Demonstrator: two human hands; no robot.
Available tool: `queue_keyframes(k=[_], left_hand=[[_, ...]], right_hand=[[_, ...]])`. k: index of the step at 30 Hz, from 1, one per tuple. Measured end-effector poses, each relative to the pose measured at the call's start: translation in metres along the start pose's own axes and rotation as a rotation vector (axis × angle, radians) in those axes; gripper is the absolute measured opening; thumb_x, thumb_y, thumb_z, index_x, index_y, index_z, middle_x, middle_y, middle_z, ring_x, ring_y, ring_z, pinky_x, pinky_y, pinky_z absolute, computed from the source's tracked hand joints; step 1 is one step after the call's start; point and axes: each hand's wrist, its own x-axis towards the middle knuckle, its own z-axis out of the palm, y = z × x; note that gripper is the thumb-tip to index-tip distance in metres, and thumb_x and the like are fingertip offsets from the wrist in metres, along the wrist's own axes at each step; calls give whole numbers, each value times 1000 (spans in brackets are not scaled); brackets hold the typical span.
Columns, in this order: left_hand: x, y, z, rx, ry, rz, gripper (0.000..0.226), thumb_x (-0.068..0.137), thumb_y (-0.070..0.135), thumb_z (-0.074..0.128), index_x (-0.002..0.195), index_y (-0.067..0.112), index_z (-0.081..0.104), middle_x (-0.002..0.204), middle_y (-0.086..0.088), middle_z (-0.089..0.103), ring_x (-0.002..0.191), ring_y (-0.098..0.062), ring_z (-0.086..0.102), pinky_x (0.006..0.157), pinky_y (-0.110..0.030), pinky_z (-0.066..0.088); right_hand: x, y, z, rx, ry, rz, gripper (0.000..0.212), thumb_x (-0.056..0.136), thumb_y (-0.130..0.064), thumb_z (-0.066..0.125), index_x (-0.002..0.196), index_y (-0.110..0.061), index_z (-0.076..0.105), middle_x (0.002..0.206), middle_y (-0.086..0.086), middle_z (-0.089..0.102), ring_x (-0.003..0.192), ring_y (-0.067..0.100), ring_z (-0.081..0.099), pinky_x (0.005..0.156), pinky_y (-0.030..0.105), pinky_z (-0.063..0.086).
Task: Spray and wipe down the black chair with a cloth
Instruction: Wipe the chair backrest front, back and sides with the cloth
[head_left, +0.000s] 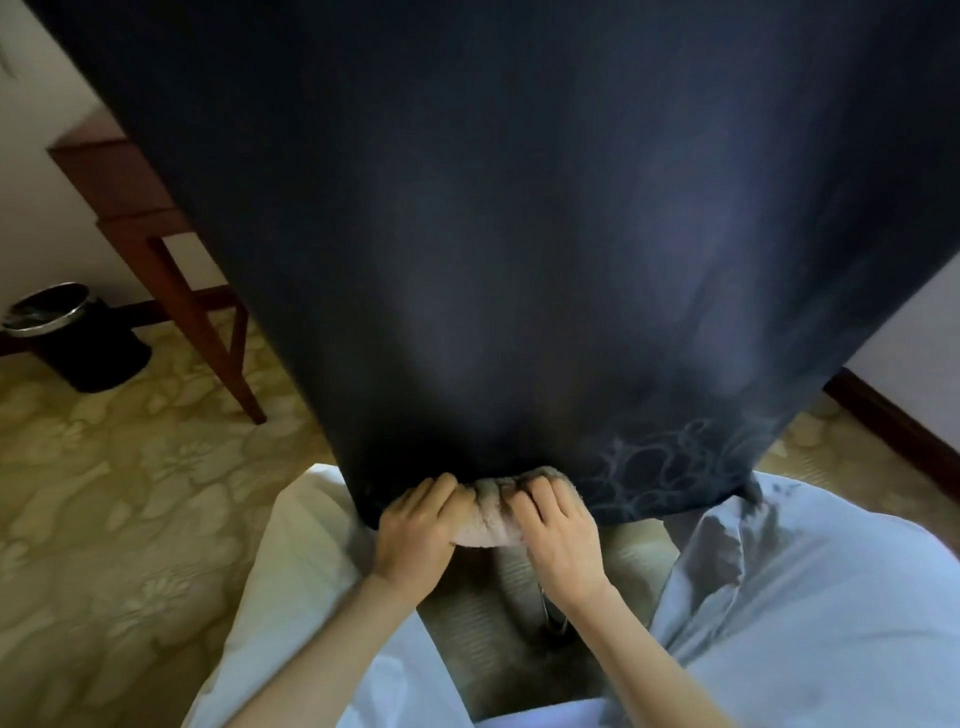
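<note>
Wiping cloth (485, 522): a pale, rumpled wad that is pressing against the bottom edge of the black chair (519, 234) and sitting between the two hands.
Black chair: its broad dark panel is filling most of the view and tapering toward its lower edge, where the cloth is touching it.
Left hand (415, 535): is clutching the cloth's left end at the chair's bottom edge, with fingers curling over the top of the wad and the thumb underneath.
Right hand (558, 535): is clutching the cloth's right end just beside the left hand, with fingers digging into the fabric at the chair's edge.
Spray marks (670, 462): pale ringed blotches are showing on the chair's lower right part, just right of the cloth.
Trousers (805, 597): the person's light-coloured legs are spreading to either side below the chair's bottom edge.
Metal part (545, 613): something thin and shiny is showing under the chair's edge, too blurred to identify.
Wooden desk (130, 192): is standing left of the chair, partly behind it.
Waste bin (67, 338): black and lined, it is standing well left of the chair, beyond the desk's leg.
Carpet (130, 493): patterned yellow-green flooring is lying beneath the chair.
Skirting board (893, 421): a dark strip is running along the wall to the right of the chair.
</note>
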Motion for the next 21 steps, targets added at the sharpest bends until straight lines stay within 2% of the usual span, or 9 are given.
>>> queue_keyframes(k=[2,4,6,8,10,14,18,21], left_hand=[[21,3,-20,-14,106,29,12,83,7,61,83,11,72,79,-4,64,71,-20,62,59,-27,53],[49,11,-44,-19,227,68,9,83,3,67,85,9,73,78,-5,64,71,-20,61,59,-28,52],[80,21,-70,-18,345,109,13,90,2,63,85,7,74,76,-6,64,69,-19,59,59,-26,48],[111,33,-101,1,454,145,18,94,4,58,84,7,73,74,-6,63,69,-18,56,60,-26,44],[139,40,-130,21,538,168,11,90,1,63,85,8,71,75,-7,63,68,-21,56,57,-29,43],[173,38,-167,44,603,136,10,84,0,69,89,7,73,80,-7,65,71,-22,59,59,-28,45],[159,32,-151,15,636,135,12,89,-3,64,88,4,74,75,-8,64,67,-22,60,58,-28,48],[134,22,-125,-33,592,83,9,86,-4,67,87,3,72,74,-8,62,65,-21,59,56,-28,47]], right_hand=[[20,-3,-19,35,102,48,21,92,-3,42,104,-12,57,93,8,64,91,22,53,75,35,53],[49,-1,-51,56,227,59,37,98,-4,31,98,-6,68,90,11,64,88,24,53,72,33,52],[78,2,-90,41,349,49,37,96,-2,36,94,-2,73,93,10,61,89,24,51,76,31,47],[106,4,-130,23,420,34,31,85,7,45,99,-1,72,100,8,53,91,26,47,79,32,42],[136,4,-168,4,467,16,36,73,10,55,103,-2,71,103,9,54,93,29,44,79,32,39],[178,-2,-203,-10,503,22,37,70,14,57,100,-3,71,96,15,62,93,26,44,75,24,33],[168,-13,-182,33,560,70,32,72,13,58,97,-3,72,84,16,58,87,24,42,77,17,29],[151,-11,-149,52,523,21,28,76,9,62,97,-4,72,89,9,53,87,24,43,75,23,36]])
